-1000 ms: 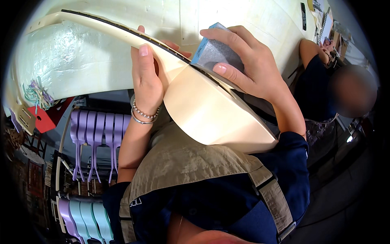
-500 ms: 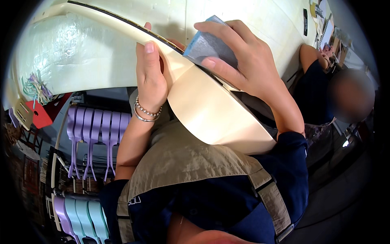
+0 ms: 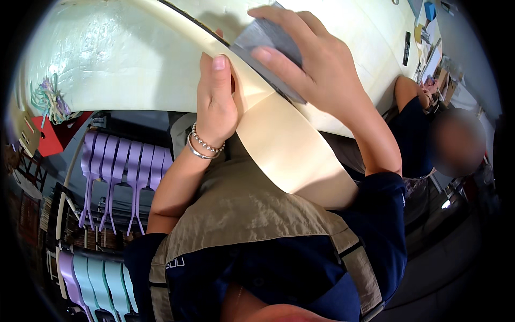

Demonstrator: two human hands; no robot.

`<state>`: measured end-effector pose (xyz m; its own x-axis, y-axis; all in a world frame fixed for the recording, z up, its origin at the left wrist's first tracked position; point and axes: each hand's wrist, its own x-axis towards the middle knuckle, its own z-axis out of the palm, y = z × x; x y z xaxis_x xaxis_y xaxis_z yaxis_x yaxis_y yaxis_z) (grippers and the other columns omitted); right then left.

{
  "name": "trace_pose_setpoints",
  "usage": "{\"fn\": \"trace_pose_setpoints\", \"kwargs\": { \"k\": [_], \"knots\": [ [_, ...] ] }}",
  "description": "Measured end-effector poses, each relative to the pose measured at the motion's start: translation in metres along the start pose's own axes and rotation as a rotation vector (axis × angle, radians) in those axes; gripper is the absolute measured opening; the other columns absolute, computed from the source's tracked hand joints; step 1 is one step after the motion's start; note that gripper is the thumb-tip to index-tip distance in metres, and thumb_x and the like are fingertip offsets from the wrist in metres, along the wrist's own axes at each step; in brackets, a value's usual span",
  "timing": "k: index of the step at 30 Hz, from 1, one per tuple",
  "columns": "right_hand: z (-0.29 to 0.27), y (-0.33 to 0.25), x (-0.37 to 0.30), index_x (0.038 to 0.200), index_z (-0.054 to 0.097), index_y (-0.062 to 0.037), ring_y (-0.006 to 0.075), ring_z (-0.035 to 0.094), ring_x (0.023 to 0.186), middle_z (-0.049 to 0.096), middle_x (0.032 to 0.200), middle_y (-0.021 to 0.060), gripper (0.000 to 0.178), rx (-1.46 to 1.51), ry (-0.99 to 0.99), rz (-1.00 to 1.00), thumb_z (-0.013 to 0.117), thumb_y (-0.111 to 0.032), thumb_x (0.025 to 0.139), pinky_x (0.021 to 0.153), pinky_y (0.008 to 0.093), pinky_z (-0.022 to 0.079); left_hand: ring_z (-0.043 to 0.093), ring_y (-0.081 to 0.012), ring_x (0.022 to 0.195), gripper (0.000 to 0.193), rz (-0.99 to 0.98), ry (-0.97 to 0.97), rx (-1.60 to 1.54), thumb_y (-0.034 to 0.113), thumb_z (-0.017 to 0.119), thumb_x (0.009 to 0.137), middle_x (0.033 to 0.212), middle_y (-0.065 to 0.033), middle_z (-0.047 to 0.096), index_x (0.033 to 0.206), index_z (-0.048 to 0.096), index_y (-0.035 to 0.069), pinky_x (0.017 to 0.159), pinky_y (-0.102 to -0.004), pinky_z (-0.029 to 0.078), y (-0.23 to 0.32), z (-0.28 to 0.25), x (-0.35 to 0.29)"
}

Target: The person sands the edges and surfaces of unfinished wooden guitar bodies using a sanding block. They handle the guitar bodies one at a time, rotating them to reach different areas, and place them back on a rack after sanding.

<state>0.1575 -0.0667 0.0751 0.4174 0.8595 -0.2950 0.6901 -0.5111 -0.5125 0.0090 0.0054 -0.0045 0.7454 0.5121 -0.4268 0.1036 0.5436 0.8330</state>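
A cream ukulele-like instrument [image 3: 295,145] leans across my apron, its rounded body near me and its neck running to the upper left. My left hand [image 3: 217,104] is closed around the neck beside the body, thumb on top; the other fingers are mostly hidden behind it. In my right hand [image 3: 330,70] is a grey sanding block [image 3: 268,40], gripped between thumb and fingers. The block lies along the far edge of the instrument, where neck and body meet. Whether it touches the surface I cannot tell. The instrument's front is mostly turned away.
A pale, shiny-covered table [image 3: 134,80] stretches behind the instrument, with a bundle of coloured strands [image 3: 51,102] at its left. Purple paddle-shaped pieces [image 3: 110,172] and teal ones [image 3: 99,279] hang on racks at lower left, below a red box [image 3: 61,134]. Another person [image 3: 410,126] is at the right.
The instrument has tilted, its neck now pointing more steeply up, and my left hand has shifted right with it. The sanding block has moved slightly up-left and turned, hiding its blue edge.
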Motion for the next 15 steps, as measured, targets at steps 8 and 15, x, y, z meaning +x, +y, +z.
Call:
{"fn": "trace_pose_setpoints", "kwargs": {
  "k": [8,15],
  "knots": [
    [0.011,-0.001,0.019,0.114,0.056,-0.0209,0.0302,0.06,0.06,0.057,0.078,0.0127,0.044,-0.029,0.138,-0.09,0.057,-0.051,0.082,0.054,0.034,0.049,0.046,-0.015,0.107,0.05,0.055,-0.075,-0.011,0.034,0.024,0.101,0.121,-0.0107,0.046,0.137,0.028,0.0,0.094,-0.0293,0.035,0.005,0.0,0.0],
    [0.013,-0.012,0.034,0.113,0.056,-0.0193,0.03,0.063,0.062,0.059,0.078,0.0146,0.043,-0.013,0.115,-0.079,0.057,-0.05,0.083,0.054,0.0349,0.05,0.054,-0.017,0.096,0.048,0.125,-0.043,0.096,0.034,0.024,0.1,0.11,-0.0123,0.053,0.131,0.031,-0.002,0.085,-0.0295,0.042,0.006,-0.001,-0.002]
  ]
}}
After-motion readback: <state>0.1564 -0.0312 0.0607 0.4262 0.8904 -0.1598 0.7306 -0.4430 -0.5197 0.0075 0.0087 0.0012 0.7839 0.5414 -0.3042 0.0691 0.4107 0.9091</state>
